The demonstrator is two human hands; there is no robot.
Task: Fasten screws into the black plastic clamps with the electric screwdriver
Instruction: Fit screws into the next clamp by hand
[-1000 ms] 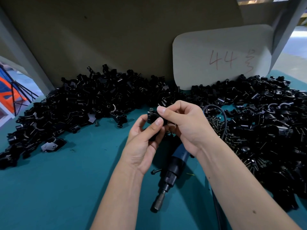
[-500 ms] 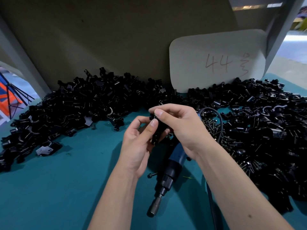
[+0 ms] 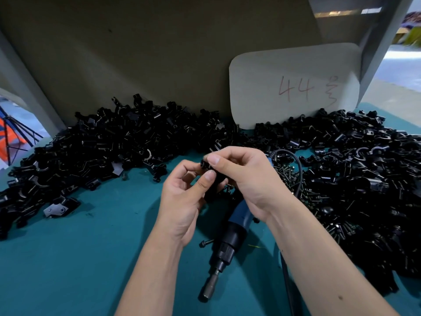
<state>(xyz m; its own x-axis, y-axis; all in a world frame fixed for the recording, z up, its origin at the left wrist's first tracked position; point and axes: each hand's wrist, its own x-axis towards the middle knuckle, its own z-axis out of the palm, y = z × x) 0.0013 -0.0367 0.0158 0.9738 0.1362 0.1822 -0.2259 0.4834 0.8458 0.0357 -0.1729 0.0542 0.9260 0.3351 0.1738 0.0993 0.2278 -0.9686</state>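
A black plastic clamp (image 3: 205, 166) is pinched between my left hand (image 3: 182, 201) and my right hand (image 3: 248, 181), held above the teal table; most of it is hidden by my fingers. The electric screwdriver (image 3: 227, 245), blue and black with a metal bit pointing toward me, lies on the table under my hands. A single loose screw (image 3: 206, 243) lies just left of the screwdriver. A heap of small screws (image 3: 289, 176) sits right of my right hand.
Large piles of black clamps spread across the back left (image 3: 102, 142) and the right (image 3: 364, 169). A white card (image 3: 293, 85) marked "44" leans on the back board. The screwdriver's cord (image 3: 296, 165) loops behind my right hand. Bare teal table surface (image 3: 79, 258) lies front left.
Both hands stay together on the clamp and have turned it slightly between the fingers. The camera view has shifted a little; the screwdriver has not moved.
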